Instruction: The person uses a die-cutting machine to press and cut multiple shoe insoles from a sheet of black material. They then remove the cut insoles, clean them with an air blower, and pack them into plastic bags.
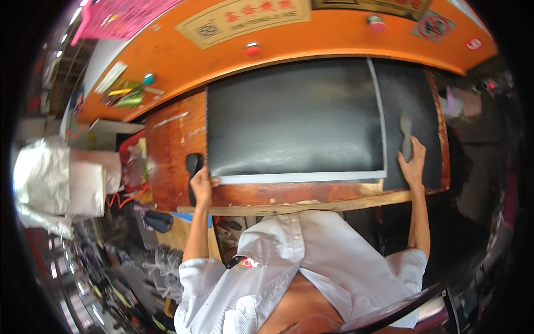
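Observation:
My left hand (202, 186) is closed on a black shoe sole (193, 162) at the left of the wooden table, by the near left corner of a black sheet. Part of that sole is hidden behind the fingers. A grey shoe sole (406, 129) lies lengthwise at the right, its near end between the thumb and fingers of my right hand (413, 161). Between my hands the wide, shiny black sheet (295, 122) lies flat, with a pale strip along its near and right edges. Under the grey sole is another dark, duller surface (392, 100).
An orange machine front (311, 42) with red knobs (253, 49) and a green knob (148, 78) runs along the far side. Worn brown tabletop (172, 139) shows at left. Silvery wrapped packages (50, 178) and a red basket (130, 172) stand further left. A pink basket (122, 19) is top left.

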Motion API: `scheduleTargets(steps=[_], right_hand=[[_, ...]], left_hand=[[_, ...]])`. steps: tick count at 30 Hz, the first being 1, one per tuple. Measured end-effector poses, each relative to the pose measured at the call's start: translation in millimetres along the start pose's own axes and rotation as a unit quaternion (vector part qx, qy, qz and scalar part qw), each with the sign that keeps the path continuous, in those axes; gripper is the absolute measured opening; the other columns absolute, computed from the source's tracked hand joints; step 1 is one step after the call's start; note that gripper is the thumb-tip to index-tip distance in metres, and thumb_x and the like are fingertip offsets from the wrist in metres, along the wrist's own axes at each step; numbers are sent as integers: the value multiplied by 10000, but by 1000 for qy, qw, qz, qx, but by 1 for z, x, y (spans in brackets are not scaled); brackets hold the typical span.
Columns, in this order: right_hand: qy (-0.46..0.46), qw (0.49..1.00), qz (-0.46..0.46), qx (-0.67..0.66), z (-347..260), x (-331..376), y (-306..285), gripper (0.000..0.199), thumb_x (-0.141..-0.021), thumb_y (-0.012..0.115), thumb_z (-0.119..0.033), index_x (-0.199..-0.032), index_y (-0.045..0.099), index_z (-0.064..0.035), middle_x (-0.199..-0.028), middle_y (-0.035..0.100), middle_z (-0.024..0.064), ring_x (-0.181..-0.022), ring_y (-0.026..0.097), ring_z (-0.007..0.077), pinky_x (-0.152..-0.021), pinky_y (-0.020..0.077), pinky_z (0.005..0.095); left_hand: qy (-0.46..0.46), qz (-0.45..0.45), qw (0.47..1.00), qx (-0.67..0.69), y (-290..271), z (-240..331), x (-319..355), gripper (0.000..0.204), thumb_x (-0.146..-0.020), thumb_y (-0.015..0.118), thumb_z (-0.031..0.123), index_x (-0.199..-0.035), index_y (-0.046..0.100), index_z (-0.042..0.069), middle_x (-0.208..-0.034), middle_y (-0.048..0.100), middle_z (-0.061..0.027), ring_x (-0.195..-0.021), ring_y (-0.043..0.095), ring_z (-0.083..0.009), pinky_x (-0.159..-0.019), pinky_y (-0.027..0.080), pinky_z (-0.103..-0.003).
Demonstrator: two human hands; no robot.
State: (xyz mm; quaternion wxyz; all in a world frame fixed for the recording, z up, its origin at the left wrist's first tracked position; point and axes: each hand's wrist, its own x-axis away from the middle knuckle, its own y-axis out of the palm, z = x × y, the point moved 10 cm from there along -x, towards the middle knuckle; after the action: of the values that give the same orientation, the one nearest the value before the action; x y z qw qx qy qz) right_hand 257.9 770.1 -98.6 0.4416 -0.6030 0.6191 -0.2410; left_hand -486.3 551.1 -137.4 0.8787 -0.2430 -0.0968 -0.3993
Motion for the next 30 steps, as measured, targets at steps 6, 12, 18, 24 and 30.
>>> scheduleTargets(steps=[6,12,18,24,30], right_hand=[[139,978,85,-133,-63,-11,3,631,-840,799,-113,-1417,577,14,-1384,586,211,-1300,539,346,-1136,414,444],[23,963,-29,-266,-302,-26,123,652,-799,800,-103,-1401,570,-3,-1429,542,189,-1355,490,350,-1170,395,451],[-30,946,-123,-297,-475,-9,235,660,-804,801,-106,-1392,548,53,-1495,484,214,-1378,430,376,-1175,375,494],[-34,972,-62,-222,-535,-8,277,641,-795,790,-112,-1353,539,78,-1455,470,278,-1295,440,457,-1098,403,526],[-67,982,-30,-172,-547,-4,285,648,-817,759,-88,-1380,493,90,-1469,419,306,-1303,409,489,-1092,363,574]], left_hand=[[89,-78,979,-168,13,44,4,418,-1100,568,280,-852,671,-40,-668,679,-69,-574,670,-130,-520,515,-285],[118,-137,940,-288,21,59,3,412,-1071,592,250,-789,665,-42,-579,643,-124,-479,654,-201,-516,505,-369],[229,-134,901,-344,24,66,0,350,-1036,609,232,-788,656,-9,-687,640,-281,-653,652,-479,-607,499,-535],[262,-141,899,-321,25,72,3,310,-1021,619,212,-810,655,-13,-708,643,-299,-690,654,-504,-633,503,-570],[259,-159,887,-347,31,74,0,278,-1012,606,187,-836,652,-23,-716,665,-288,-683,670,-497,-632,514,-570]])
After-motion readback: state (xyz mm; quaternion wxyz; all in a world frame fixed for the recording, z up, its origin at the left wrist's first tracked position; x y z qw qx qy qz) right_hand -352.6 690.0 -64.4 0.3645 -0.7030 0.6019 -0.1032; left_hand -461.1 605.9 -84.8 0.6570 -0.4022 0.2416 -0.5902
